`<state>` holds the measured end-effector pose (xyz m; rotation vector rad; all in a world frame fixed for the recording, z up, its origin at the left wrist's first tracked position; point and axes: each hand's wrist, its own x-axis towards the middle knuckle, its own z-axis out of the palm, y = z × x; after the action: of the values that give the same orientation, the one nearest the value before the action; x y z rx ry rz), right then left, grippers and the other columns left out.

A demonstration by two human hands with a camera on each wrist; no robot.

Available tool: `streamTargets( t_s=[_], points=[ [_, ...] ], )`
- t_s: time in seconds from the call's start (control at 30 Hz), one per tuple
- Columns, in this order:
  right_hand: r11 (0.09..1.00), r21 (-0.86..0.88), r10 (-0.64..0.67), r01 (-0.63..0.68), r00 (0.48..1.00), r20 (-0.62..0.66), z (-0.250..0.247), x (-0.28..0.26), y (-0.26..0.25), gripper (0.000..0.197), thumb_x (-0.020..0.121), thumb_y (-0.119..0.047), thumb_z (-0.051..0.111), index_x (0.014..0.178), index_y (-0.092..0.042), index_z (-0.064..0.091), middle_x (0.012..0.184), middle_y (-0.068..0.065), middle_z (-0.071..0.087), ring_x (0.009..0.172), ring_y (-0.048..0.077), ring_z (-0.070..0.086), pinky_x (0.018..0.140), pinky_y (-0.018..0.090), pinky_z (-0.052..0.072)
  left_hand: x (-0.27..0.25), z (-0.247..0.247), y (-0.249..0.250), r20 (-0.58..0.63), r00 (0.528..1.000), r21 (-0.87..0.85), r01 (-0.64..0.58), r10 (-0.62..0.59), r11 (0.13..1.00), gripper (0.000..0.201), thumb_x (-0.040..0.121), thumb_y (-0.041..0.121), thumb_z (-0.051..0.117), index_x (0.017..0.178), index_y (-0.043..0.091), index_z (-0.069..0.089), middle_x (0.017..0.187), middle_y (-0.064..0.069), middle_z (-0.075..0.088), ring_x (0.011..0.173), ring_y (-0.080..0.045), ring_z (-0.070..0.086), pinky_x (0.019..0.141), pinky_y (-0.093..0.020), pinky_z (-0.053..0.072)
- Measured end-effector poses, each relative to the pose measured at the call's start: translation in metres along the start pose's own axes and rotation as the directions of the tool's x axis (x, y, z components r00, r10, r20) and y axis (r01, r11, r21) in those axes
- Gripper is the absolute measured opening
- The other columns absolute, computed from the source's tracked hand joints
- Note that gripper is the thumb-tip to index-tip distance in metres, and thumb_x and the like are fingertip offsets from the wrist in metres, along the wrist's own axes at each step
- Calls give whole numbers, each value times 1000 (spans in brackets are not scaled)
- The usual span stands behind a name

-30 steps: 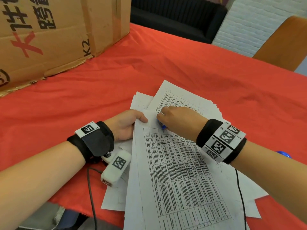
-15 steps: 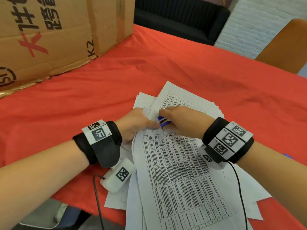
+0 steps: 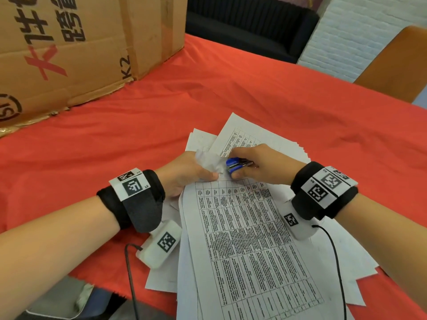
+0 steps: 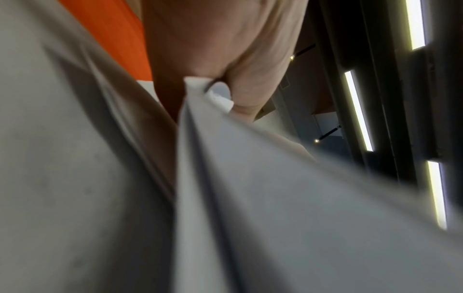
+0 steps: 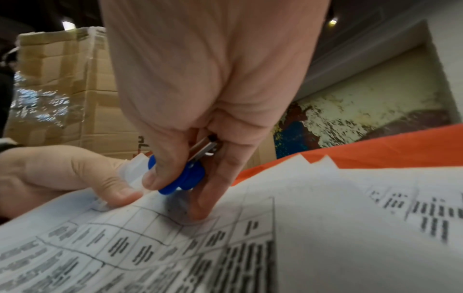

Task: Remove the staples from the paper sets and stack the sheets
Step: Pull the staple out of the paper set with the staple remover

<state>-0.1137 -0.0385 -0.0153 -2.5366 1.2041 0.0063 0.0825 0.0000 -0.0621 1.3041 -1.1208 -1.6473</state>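
Note:
A printed paper set (image 3: 245,239) lies on the red tablecloth over a fan of loose sheets (image 3: 272,144). My left hand (image 3: 189,174) pinches the set's top-left corner (image 3: 209,161) and bends it upward; the left wrist view shows the folded corner (image 4: 215,93) held against my fingers. My right hand (image 3: 256,166) grips a blue staple remover (image 3: 234,166) with metal jaws, its tip right at that lifted corner. In the right wrist view the staple remover (image 5: 180,174) sits between thumb and fingers, one fingertip pressing the printed sheet (image 5: 225,247). The staple itself is hidden.
A large cardboard box (image 3: 80,49) stands at the back left of the table. A brown chair back (image 3: 397,65) is at the far right, a dark sofa (image 3: 245,26) behind. Cables from the wrist cameras trail across the sheets near the front edge.
My left hand has lifted and curled the set's corner upward. My right hand has brought the blue staple remover out into view against that corner. The camera has shifted slightly.

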Motion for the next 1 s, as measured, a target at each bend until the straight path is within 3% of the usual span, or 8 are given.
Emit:
streamTargets(
  t_s=[0.33,0.43,0.5,0.57,0.63,0.77,0.9,1.0],
  points=[
    [947,294,147,-127,988,-48,-15,-16,28,12,90,-24,65,98,-18,58,94,2,70,88,16,68,90,40,52,3,-19,1,43,996,38,73,-75,997,37,80,-12,64,113,3,63,109,-18,69,97,-31,67,86,-42,55],
    [931,359,90,-64,994,-57,-15,-23,16,15,91,-21,64,100,-12,57,91,3,72,84,10,71,85,27,54,5,-19,18,-165,965,299,-150,206,942,43,83,7,69,124,15,55,124,-2,59,112,-16,57,94,-29,46],
    [947,321,27,11,993,-114,-19,-24,3,15,90,-22,65,99,-14,57,87,-2,71,82,7,69,79,19,51,3,-13,32,-168,949,238,-222,266,945,26,93,18,58,119,15,55,117,0,58,110,-15,54,85,-22,43],
    [976,200,-53,85,986,-161,-21,-22,-11,18,88,-25,68,99,-17,57,84,-9,66,78,4,63,73,20,47,-1,-1,38,27,999,-125,-14,18,992,25,99,26,44,110,6,56,108,-12,62,104,-26,58,85,-28,46],
    [993,35,-107,113,984,-143,-19,-19,-23,23,87,-28,68,104,-18,57,86,-9,63,79,9,58,72,25,45,-6,11,34,206,964,-355,232,-166,906,36,102,25,33,107,-3,54,102,-22,63,97,-32,61,88,-35,48],
    [950,-295,-117,97,992,-52,-13,-14,-35,27,94,-28,56,117,-15,50,110,0,61,97,21,59,80,37,48,-2,20,21,216,960,-593,275,-180,757,26,101,8,29,102,-5,52,94,-25,63,84,-33,66,76,-38,56],
    [933,-359,-38,13,997,-63,-20,-12,-28,32,93,-32,58,118,-15,48,115,2,60,101,25,59,79,40,49,1,10,20,126,971,-480,238,-202,845,20,98,5,43,93,-2,61,86,-14,65,76,-17,63,68,-22,54],
    [928,-360,90,-99,995,-44,-20,-6,-14,28,92,-28,61,116,-16,53,117,1,61,102,24,61,74,31,46,7,-1,20,1,991,-20,133,-133,991,8,90,9,59,84,6,62,68,-3,54,54,-9,46,47,-19,39]
  ],
)
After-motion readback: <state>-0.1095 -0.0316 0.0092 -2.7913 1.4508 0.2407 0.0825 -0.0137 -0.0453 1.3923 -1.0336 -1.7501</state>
